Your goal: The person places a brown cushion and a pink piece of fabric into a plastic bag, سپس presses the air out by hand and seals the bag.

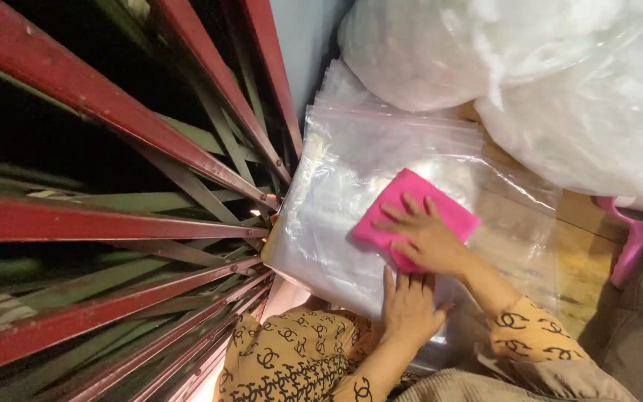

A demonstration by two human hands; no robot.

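- Lying flat on a stack of clear zip-top plastic bags (pixel 351 186), a bright pink cloth (pixel 418 205) showed as a soft, matte, roughly square piece turned cornerwise.
- The bags were glossy and thin, slightly wrinkled, each with a reddish-pink seal strip along its far edge; the stack rested on a yellowish wooden desk (pixel 582 260).
- Beyond the stack sat big, puffy sacks of crinkled translucent plastic (pixel 560 74), filled with something white.
- A pink plastic object (pixel 634 238), smooth and curved, stood at the desk's right edge.
- To the left ran a folding metal gate (pixel 113 223) with red painted bars and greenish crossed slats.
- The right hand (pixel 426 238) lay palm down on the near part of the cloth, fingers (pixel 411 205) slightly spread and pressing it onto the top bag, wrist angled in from the lower right.
- The left hand (pixel 408 305) lay flat on the near edge of the bags, fingers (pixel 390 281) extended close together, holding nothing.
- Both sleeves were mustard yellow with a black looping pattern.
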